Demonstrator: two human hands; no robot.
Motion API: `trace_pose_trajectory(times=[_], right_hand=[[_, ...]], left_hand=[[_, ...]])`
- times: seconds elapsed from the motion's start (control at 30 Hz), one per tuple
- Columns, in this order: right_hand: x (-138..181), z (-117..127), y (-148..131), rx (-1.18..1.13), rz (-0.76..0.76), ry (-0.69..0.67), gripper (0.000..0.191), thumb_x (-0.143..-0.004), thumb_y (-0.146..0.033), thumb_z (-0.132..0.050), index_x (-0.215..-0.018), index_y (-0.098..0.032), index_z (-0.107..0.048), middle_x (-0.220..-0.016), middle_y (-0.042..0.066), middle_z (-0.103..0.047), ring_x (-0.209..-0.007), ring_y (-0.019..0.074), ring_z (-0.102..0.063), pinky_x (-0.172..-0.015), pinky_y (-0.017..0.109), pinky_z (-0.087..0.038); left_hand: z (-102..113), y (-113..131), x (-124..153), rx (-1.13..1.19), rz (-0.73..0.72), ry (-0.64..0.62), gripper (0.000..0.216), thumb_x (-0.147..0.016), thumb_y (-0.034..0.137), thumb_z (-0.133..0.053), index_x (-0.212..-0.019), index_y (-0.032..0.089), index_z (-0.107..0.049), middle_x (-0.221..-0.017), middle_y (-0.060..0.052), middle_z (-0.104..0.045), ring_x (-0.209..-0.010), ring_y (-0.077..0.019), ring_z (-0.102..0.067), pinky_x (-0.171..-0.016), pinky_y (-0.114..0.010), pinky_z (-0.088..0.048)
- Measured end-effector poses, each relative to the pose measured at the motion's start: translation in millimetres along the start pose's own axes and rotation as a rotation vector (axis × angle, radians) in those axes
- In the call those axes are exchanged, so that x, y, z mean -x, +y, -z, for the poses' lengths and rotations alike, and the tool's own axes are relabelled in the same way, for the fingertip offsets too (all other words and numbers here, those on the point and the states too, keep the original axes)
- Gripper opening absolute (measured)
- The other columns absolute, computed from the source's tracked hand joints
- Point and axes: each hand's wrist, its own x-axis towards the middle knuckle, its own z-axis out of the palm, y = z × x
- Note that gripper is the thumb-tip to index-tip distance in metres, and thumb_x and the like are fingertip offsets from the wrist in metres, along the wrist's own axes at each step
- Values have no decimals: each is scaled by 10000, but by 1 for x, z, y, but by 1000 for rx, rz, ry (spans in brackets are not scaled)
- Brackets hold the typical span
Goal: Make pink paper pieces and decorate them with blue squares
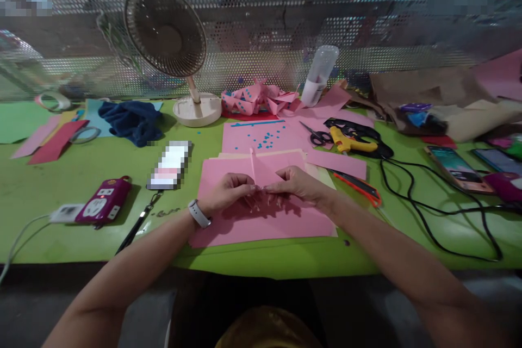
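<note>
A small folded piece of pink paper [265, 169] is pinched between my two hands, its narrow edge pointing up. My left hand [233, 191], below a white wristband, grips the paper's left lower edge with thumb and fingers. On the other side, my right hand [294, 185] pinches its right lower edge. The two thumbs nearly meet. Both hands are just above a stack of pink sheets [220, 231], with cream sheets showing at its edges. Behind the stack, tiny blue dots [267, 140] and a blue strip [258, 123] lie on another pink sheet.
Scissors [320, 136], a yellow glue gun [353, 144] and an orange-handled cutter [359, 185] lie at right beside a black cable [424, 212]. A fan [196, 111], folded pink pieces [261, 99] and a clear bottle [320, 76] stand behind. Leftward are a phone [169, 166] and purple power block [104, 201].
</note>
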Motion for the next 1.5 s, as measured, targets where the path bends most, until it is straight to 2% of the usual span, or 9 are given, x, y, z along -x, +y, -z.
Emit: trace_pose_trajectory(times=[0.17,0.3,0.4,0.53,0.67,0.9,1.03,1.33,1.5], right_hand=[[-1,-1,2,-10,19,-15,364,-547,-328,-911,-754,-97,-723,-625,28,-711,-509,97,-627,-498,202,-499],[-1,4,4,4,72,-58,343,-583,-331,-898,-789,-102,-747,-618,16,-705,-502,72,-598,-486,179,-462],[1,5,3,1,63,-72,328,-582,-321,-899,-787,-110,-755,-596,1,-691,-478,58,-569,-461,169,-426],[3,3,1,4,41,-90,328,-578,-319,-903,-780,-107,-756,-590,0,-687,-483,51,-572,-471,159,-418],[5,-1,-1,0,16,-129,350,-588,-338,-899,-807,-104,-759,-628,16,-703,-516,63,-601,-494,161,-442],[5,1,1,31,17,-191,349,-627,-362,-877,-836,-106,-764,-639,25,-705,-510,65,-596,-487,164,-455],[6,2,2,46,32,-220,342,-652,-367,-864,-854,-108,-767,-687,44,-724,-564,79,-630,-514,162,-475],[9,-2,1,90,23,-228,381,-656,-396,-855,-879,-100,-767,-662,49,-724,-558,92,-645,-547,180,-494],[9,-2,0,86,19,-200,381,-637,-407,-861,-846,-105,-759,-666,49,-726,-576,105,-658,-550,195,-501]], left_hand=[[-1,-2,0,37,-7,-26,350,-735,423,-786,-733,103,-644,-669,-64,-709,-594,-164,-697,-610,-281,-593],[0,-5,0,134,-58,-25,331,-812,414,-694,-714,104,-635,-665,-77,-710,-583,-186,-698,-562,-287,-587],[-1,-6,1,209,-5,-92,320,-823,403,-664,-726,99,-639,-676,-99,-719,-563,-204,-699,-515,-287,-572],[-2,-5,2,210,46,-123,305,-789,383,-713,-736,90,-650,-688,-108,-725,-560,-194,-699,-506,-265,-562],[0,-4,3,183,102,-207,340,-795,406,-732,-788,70,-681,-704,-129,-732,-579,-178,-705,-524,-237,-561],[5,-3,3,257,181,-388,362,-794,414,-753,-875,67,-693,-822,-154,-756,-583,-175,-711,-434,-195,-526],[7,-3,3,256,205,-443,338,-806,390,-751,-894,68,-696,-858,-159,-761,-599,-172,-719,-457,-197,-544],[11,-2,3,171,202,-457,351,-809,402,-750,-885,64,-695,-854,-164,-762,-647,-181,-733,-516,-212,-564],[9,-4,2,159,192,-426,299,-828,362,-722,-886,74,-668,-863,-172,-759,-653,-197,-736,-493,-213,-544]])
